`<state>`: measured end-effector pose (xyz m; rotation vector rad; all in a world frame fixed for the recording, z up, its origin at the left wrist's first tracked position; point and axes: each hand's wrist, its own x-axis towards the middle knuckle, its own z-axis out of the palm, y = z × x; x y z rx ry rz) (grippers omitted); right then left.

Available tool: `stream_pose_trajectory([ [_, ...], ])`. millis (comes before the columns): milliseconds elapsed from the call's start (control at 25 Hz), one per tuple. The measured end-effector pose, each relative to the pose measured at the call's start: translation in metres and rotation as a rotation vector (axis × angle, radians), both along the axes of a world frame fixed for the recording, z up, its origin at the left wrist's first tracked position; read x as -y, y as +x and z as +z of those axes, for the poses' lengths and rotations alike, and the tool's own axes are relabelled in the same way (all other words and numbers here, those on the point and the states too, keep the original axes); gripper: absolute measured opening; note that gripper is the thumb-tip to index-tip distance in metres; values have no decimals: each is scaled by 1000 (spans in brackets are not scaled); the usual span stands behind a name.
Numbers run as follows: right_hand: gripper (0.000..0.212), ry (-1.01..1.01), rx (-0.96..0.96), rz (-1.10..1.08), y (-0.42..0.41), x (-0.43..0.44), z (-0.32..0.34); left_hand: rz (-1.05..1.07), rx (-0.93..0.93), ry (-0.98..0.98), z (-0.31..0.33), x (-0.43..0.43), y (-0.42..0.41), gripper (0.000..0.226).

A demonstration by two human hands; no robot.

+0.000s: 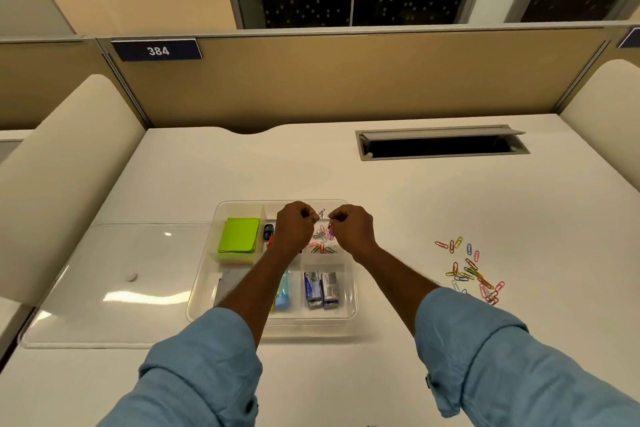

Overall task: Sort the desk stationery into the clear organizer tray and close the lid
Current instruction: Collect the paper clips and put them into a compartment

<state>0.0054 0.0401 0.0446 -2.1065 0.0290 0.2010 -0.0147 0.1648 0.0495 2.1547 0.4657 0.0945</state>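
The clear organizer tray (204, 291) sits mid-desk. It holds green sticky notes (239, 235), staple boxes (321, 289), a blue tube (283, 298) and coloured paper clips (322, 242) in its far right compartment. My left hand (293, 229) and my right hand (351, 228) hover over that compartment, fingers pinched on paper clips, some dangling between them. A pile of loose paper clips (471, 271) lies on the desk to the right. The clear lid (114, 284) lies flat left of the tray.
A cable slot (441, 143) with a raised flap is set into the desk at the back right. A tan partition (346, 80) walls off the far edge. Rounded cream side panels stand at both sides.
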Motion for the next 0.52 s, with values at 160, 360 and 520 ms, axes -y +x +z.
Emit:
stream_pose_trajectory([
  [160, 16, -46, -4, 8, 4, 3, -6, -9, -6, 34, -5, 1, -2, 7],
  [360, 16, -70, 6, 56, 7, 2, -13, -11, -6, 73, -7, 2, -6, 19],
  [520, 17, -70, 36, 105, 6, 1, -14, -44, -23, 97, -7, 7, -8, 28],
])
